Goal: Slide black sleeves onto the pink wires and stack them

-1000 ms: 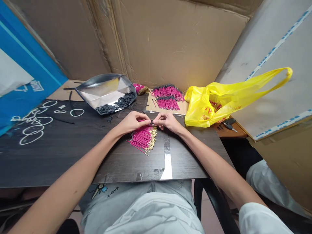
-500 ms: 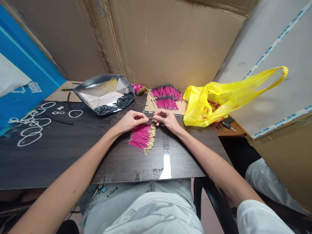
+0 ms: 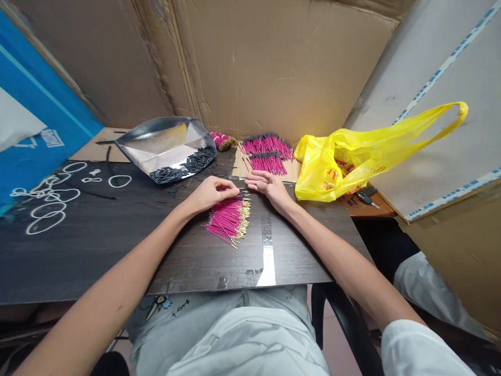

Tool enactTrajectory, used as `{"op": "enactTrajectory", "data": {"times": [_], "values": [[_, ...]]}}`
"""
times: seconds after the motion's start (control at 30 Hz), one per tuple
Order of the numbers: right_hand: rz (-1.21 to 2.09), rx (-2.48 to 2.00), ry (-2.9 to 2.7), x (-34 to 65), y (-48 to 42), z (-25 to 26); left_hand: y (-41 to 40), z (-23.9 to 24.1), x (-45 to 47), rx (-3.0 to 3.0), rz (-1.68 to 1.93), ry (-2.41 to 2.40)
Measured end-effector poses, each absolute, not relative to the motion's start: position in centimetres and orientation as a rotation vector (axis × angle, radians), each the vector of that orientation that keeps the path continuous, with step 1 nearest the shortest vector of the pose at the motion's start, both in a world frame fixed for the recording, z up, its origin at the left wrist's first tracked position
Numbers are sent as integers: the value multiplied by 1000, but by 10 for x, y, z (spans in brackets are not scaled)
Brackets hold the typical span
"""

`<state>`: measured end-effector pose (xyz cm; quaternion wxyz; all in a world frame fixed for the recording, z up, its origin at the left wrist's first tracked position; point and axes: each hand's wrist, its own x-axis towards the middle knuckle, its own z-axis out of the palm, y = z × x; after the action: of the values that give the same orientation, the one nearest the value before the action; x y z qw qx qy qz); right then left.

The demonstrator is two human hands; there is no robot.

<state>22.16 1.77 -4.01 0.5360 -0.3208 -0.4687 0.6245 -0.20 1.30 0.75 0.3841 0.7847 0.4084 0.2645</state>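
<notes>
A: Quick status pls. What have we got, L & R?

B: Our L hand (image 3: pixel 213 193) is pinched narrow on pins (image 3: pixel 243 192) at the far end of our pile (image 3: pixel 227 216); bits are tiny, so we can't tell how many. Our R hand (image 3: pixel 270 189) is wide, fingers straight out, nothing in it that we can see, just beside that same end.

A: Pile's where?

B: Approx. mid-tabletop (image 3: pixel 129 240), betw. near & far edges, gold ends toward the right edge. Mostly bare magenta & gold, w/ some dark ends up by our L hand.

A: Done so far?

B: By the looks, the two rows (image 3: pixel 270 163) on the card (image 3: pixel 291 171) at the far edge, black ends lined up. A few stray pins lie at the card's left side.

A: And left?

B: Prob. most of the pile, b/c we see only a few dark ends there. Can't count either lot, so no exact %; we'd call it partway.

A: Enough tubes (image 3: pixel 199 161)?

B: Looks like plenty: a heap in the silver bag (image 3: pixel 156 141) toward the far left corner, plus loose ones just beside it.

A: Anything else?

B: Bundle (image 3: pixel 221 141) at the far edge betw. silver bag & card; yellow bag (image 3: pixel 317 167) just right of the card; tape (image 3: pixel 267 258) running to the near edge.
</notes>
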Motion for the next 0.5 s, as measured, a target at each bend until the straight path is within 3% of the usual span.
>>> {"op": "enactTrajectory", "data": {"times": [0.5], "values": [[1487,-603,-1281,207,4,-36,9,10,1,2055,658,1013]]}}
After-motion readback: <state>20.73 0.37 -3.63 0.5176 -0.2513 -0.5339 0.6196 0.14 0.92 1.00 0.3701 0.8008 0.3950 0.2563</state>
